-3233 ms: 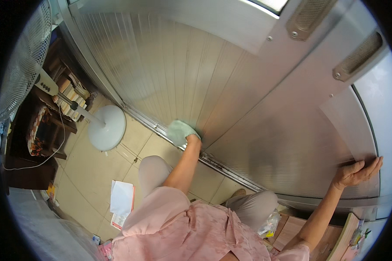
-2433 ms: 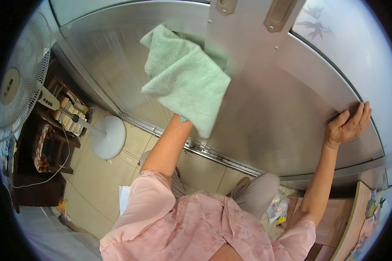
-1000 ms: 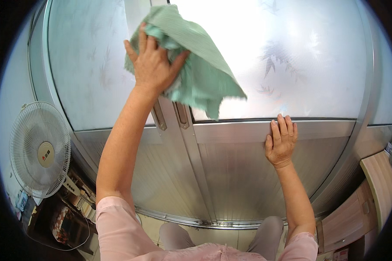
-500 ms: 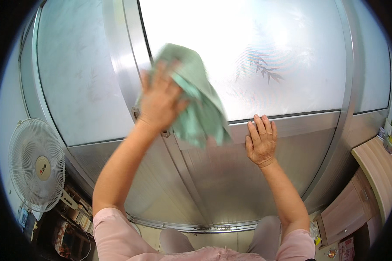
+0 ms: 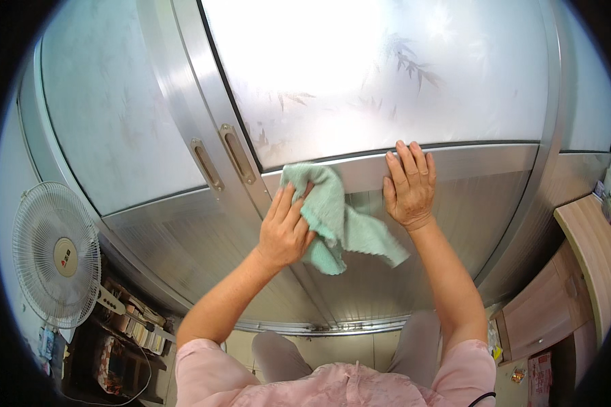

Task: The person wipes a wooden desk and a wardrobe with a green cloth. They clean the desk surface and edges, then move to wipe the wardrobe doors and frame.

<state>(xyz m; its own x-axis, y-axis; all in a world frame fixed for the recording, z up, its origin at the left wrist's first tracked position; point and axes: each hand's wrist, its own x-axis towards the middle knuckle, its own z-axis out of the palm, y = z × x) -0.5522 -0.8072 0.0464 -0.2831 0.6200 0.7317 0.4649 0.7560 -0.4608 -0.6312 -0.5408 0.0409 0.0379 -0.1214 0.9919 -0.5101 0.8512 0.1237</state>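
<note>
My left hand (image 5: 285, 227) is closed on a green cloth (image 5: 329, 203) and presses it to the metal frame of a sliding door (image 5: 414, 237). The cloth is bunched by the fingers, and a loose end hangs to the right. My right hand (image 5: 411, 186) rests flat on the door's horizontal metal rail (image 5: 482, 157), its fingers stretched up to the lower edge of the frosted glass (image 5: 400, 74). Dark leaf patterns show on the glass. Left of the cloth, two recessed oval handles (image 5: 236, 154) sit in the door's upright frames.
A white standing fan (image 5: 64, 254) is at the left, beside a low dark shelf (image 5: 119, 353) with stacked things. At the right stands a wooden cabinet (image 5: 546, 312) with a light top (image 5: 584, 237). The metal floor track (image 5: 346, 327) runs along the door's foot.
My left hand has come down and to the right with the cloth, from over the handles to the rail. My right hand stays at the same place on the rail.
</note>
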